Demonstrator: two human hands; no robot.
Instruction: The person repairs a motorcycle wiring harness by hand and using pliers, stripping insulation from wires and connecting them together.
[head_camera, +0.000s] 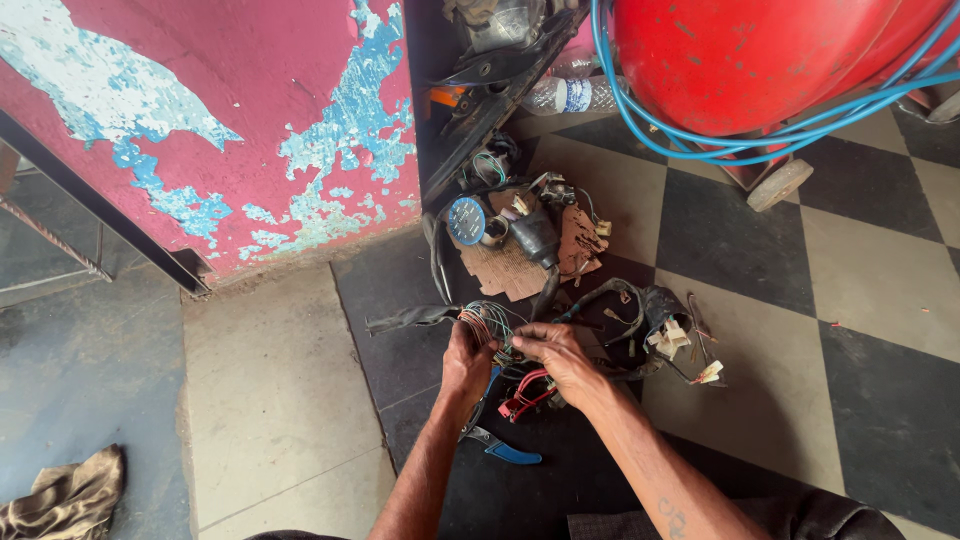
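— Where was the wire bundle?

— On the checkered floor, gripped between both hands: the left hand closed around its coloured strands, the right hand pinching them from the other side.

— Anything else close by?

— Blue-handled pliers lay just below, and white connectors to the right. The red tank was cut off at the top; what lay under the palms couldn't be made out.
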